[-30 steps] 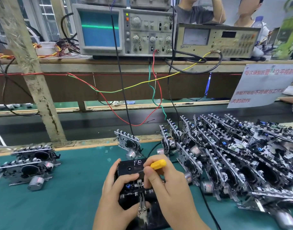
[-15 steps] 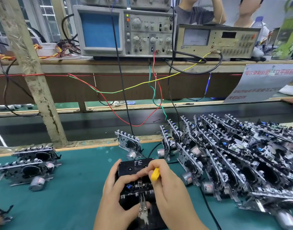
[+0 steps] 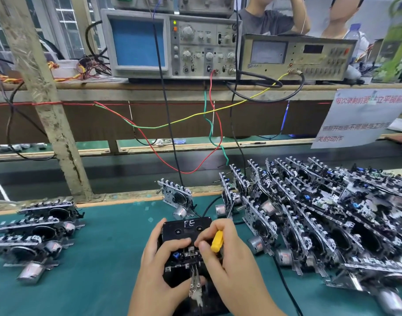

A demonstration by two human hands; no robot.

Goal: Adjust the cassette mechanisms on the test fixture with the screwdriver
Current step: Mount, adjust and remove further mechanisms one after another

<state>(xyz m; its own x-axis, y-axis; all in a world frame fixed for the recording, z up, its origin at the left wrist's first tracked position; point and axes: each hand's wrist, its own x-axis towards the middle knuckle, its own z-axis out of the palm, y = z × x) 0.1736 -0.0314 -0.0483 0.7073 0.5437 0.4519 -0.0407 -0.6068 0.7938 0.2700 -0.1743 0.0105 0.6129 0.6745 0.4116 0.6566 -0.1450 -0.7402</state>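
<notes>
A black test fixture (image 3: 186, 229) marked "FE" lies on the green mat near the front centre, with a cassette mechanism seated in it. My left hand (image 3: 156, 265) grips the fixture's left side, forefinger curled over the top and thumb beside the metal clips (image 3: 195, 283). My right hand (image 3: 227, 265) pinches a small yellow-handled screwdriver (image 3: 217, 241), its tip pointing down into the mechanism and hidden by my fingers.
Many cassette mechanisms (image 3: 321, 213) are piled at the right, a few more (image 3: 36, 233) lie at the left, and one (image 3: 177, 199) stands behind the fixture. An oscilloscope (image 3: 168, 42) and a meter (image 3: 295, 57) sit on the shelf. Wires hang down. Two people sit beyond.
The screwdriver handle has swung from lying nearly flat to standing steeply upright in my right hand. The green trace on the oscilloscope screen has gone. My left hand stays on the fixture.
</notes>
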